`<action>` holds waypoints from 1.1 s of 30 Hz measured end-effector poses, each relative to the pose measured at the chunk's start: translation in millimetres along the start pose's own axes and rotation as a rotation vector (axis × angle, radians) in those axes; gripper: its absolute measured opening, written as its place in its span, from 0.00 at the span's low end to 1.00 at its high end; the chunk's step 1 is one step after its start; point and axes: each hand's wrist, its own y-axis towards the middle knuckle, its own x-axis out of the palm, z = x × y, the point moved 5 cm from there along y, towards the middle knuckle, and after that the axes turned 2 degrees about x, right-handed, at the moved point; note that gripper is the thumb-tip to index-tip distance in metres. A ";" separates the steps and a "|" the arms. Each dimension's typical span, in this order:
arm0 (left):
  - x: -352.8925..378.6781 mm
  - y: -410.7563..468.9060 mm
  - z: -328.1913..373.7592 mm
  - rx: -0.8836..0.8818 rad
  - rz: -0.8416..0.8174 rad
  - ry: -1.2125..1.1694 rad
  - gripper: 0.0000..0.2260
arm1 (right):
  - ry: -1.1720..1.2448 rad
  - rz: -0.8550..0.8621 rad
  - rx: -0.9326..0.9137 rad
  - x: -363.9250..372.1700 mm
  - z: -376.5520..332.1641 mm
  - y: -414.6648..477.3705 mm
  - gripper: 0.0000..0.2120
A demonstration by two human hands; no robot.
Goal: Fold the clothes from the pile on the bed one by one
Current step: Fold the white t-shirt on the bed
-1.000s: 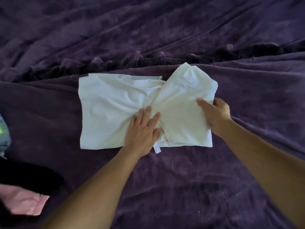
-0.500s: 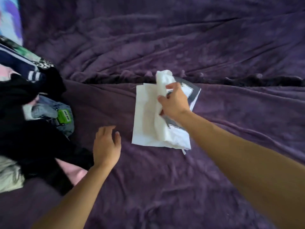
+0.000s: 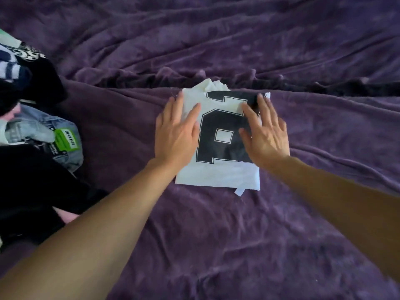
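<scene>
The white T-shirt (image 3: 218, 169) lies folded into a compact rectangle on the purple blanket (image 3: 216, 245), near the middle of the bed and just below a ridge of bunched fabric. Its upper face shows a large black block print with a white outline and a small white square in its centre. A crumpled bit of white cloth sticks out at the far edge, and a small white tag pokes out from under the near right corner.

The left hand (image 3: 176, 135) rests flat on the shirt's left side, and the right hand (image 3: 265, 135) rests flat on its right side; both have fingers straight and spread apart, gripping nothing.

0.5 s ago the right hand alone pinched a raised flap of the shirt while the left hand lay on the blanket beside it; the flap is now down, the print faces up and both palms lie on the cloth. 1 s ago the shirt was wider, plain white and only half folded.

At the left edge sits the pile of clothes (image 3: 28, 148): dark garments, a light denim piece (image 3: 39, 126) with a green label (image 3: 65, 140), and a striped item. It lies well apart from the shirt. Both forearms cross the near blanket, and the hands cover parts of the print.
</scene>
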 end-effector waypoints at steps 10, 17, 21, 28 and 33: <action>62.5 42.1 -19.0 -0.072 -0.273 0.172 0.26 | 0.004 -0.201 0.109 55.4 40.9 44.9 0.32; 42.8 110.4 30.0 0.125 -0.246 0.086 0.25 | 0.534 -0.027 0.463 45.3 18.4 -47.1 0.33; 65.4 112.1 43.4 0.102 -0.391 0.231 0.25 | 0.726 -0.083 0.606 71.5 16.5 -64.1 0.30; 27.3 62.4 75.4 0.095 -0.254 0.211 0.15 | 0.705 -0.107 0.410 28.3 46.6 -91.3 0.24; -2.2 13.1 153.5 0.103 -0.193 0.043 0.14 | 0.503 -0.174 0.363 -28.0 113.4 -150.4 0.24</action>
